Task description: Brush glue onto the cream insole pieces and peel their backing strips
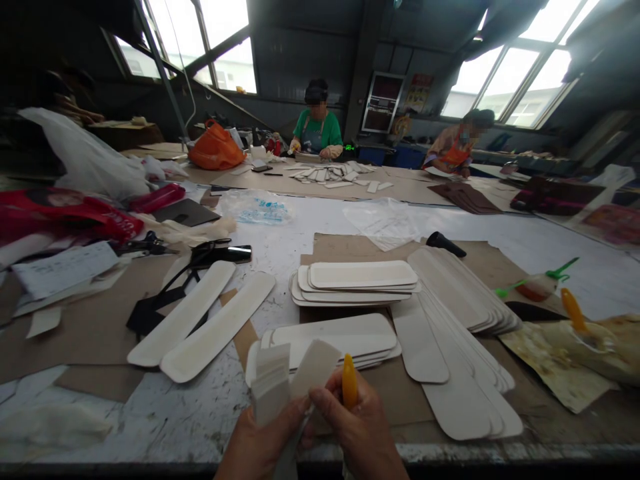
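Observation:
My left hand (pixel 265 433) is closed around a stack of narrow off-white strips (pixel 271 380) at the front edge of the table. Between finger and thumb, my right hand (pixel 357 427) pinches one strip (pixel 316 365) that fans away from the stack. A tool's yellow handle (pixel 349 381) also sticks up from my right hand; its working end is hidden. Just beyond my hands lies a pile of long white round-cornered pieces (pixel 335 333), with a second pile (pixel 363 275) behind it. Larger pale panels (pixel 450 293) are fanned out to the right.
Two long white pieces (pixel 217 327) lie at left by a black strap (pixel 155 310). At right are a glue-stained pot (pixel 593 339) with a yellow handle in it and a green-nozzled bottle (pixel 540 285). Across the table a person in green (pixel 317 127) and another person (pixel 453 150) work.

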A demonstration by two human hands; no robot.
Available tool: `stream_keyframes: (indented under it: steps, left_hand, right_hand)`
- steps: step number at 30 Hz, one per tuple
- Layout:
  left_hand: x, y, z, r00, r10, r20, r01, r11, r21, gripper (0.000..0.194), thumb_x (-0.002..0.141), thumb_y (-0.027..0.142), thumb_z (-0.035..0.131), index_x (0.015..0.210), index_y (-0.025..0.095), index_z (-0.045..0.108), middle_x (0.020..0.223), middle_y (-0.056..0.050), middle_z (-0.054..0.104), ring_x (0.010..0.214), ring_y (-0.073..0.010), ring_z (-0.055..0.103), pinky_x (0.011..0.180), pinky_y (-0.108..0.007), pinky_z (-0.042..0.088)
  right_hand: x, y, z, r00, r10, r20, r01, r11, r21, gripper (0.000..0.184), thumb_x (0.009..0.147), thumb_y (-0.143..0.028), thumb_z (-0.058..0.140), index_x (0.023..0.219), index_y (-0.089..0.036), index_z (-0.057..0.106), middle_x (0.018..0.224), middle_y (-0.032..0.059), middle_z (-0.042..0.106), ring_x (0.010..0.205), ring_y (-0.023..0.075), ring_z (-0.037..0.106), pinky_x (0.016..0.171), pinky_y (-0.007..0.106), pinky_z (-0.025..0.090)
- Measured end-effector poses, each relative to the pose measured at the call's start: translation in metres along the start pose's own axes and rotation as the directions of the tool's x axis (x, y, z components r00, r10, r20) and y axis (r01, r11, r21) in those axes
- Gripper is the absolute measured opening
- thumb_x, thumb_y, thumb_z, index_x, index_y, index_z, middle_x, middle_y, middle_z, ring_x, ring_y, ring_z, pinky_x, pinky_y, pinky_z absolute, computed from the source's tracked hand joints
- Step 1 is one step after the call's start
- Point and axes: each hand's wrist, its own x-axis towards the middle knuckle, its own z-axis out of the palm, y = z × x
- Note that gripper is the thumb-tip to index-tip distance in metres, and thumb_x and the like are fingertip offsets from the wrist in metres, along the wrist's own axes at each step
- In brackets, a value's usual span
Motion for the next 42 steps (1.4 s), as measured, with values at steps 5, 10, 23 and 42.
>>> stream_keyframes:
  steps: [5,10,23,42]
  left_hand:
    - [0.005,-0.009,-0.002,0.999,0.048,-0.007,-0.047,0.999,0.016,0.041,0.045,0.047,0.082,0.067,0.014,0.07,0.051,-0.003,0.064,0.049,-0.0144,0.055,0.049,-0.022,0.044]
    - [0.007,-0.007,-0.011,0.995,-0.069,0.066,0.065,0.996,0.053,0.05,0.056,0.059,0.071,0.071,0.011,0.07,0.058,-0.008,0.066,0.057,-0.0198,0.059,0.06,-0.029,0.049]
    - [0.003,-0.002,-0.006,0.999,-0.034,-0.017,0.031,0.989,-0.142,0.048,0.056,0.043,0.078,0.091,0.012,0.066,0.082,-0.01,0.072,0.08,-0.0265,0.065,0.072,-0.032,0.048]
    - [0.0,0.007,-0.012,0.993,-0.111,0.028,0.115,0.976,-0.184,0.054,0.059,0.044,0.076,0.098,0.01,0.064,0.081,-0.012,0.071,0.077,-0.0294,0.066,0.066,-0.034,0.051]
  right_hand:
    - [-0.001,0.001,-0.002,0.999,-0.022,0.023,0.023,0.999,-0.032,0.032,0.075,-0.048,0.059,0.065,-0.019,0.048,0.058,-0.0033,0.049,0.049,0.0111,0.048,0.047,0.022,0.043]
    - [0.0,-0.01,-0.008,0.985,-0.098,0.139,0.135,0.946,-0.295,0.028,0.084,-0.044,0.048,0.081,-0.017,0.056,0.07,0.0014,0.056,0.058,0.0131,0.051,0.053,0.023,0.044]
    - [0.007,-0.013,0.001,0.993,0.112,-0.024,-0.112,0.994,0.007,0.039,0.062,-0.052,0.067,0.061,-0.02,0.044,0.05,-0.0073,0.036,0.045,0.0084,0.034,0.045,0.021,0.036]
    - [0.01,-0.017,-0.006,0.958,0.085,0.275,-0.08,0.996,-0.029,0.025,0.077,-0.039,0.057,0.07,-0.016,0.058,0.064,-0.0004,0.051,0.061,0.0123,0.044,0.06,0.023,0.038]
